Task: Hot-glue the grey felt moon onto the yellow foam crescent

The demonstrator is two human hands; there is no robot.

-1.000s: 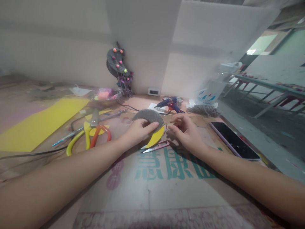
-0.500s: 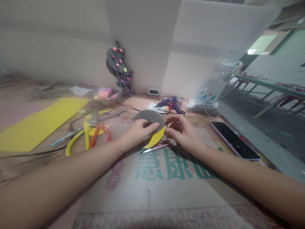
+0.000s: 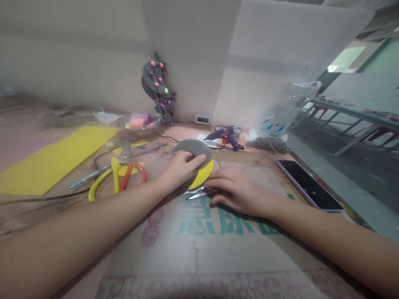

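1. Head view: pinching the grey wrapped piece [image 3: 195, 146] w/ L hand [image 3: 182, 167], thumb pressed on top, low over cardboard [image 3: 193, 257], approx. ctr.
2. Showing yellow [image 3: 202, 173] along the piece's lower R side, w/ thin strand [image 3: 217, 162] just beyond its R edge.
3. Reaching w/ R hand [image 3: 238, 189] over handle end of snips [image 3: 198, 194], fingers bent, thumb below; can't tell if gripped. Blades pointing L, just below yellow.
4. To L: pliers [image 3: 116, 172] w/ yellow & orange handles, nr. pen [image 3: 90, 176]; farther L, yellow sheet [image 3: 62, 158].
5. At back: crescent ornament [image 3: 150, 81] w/ coloured balls, upright agst. wall; small display [image 3: 203, 119]; blue glue gun [image 3: 226, 135] lying w/ red light lit.
6. To R: yarn bundle [image 3: 268, 144] in front of clear bottle [image 3: 280, 118]; nearer, phone [image 3: 308, 182] lying face up, dark scrn.
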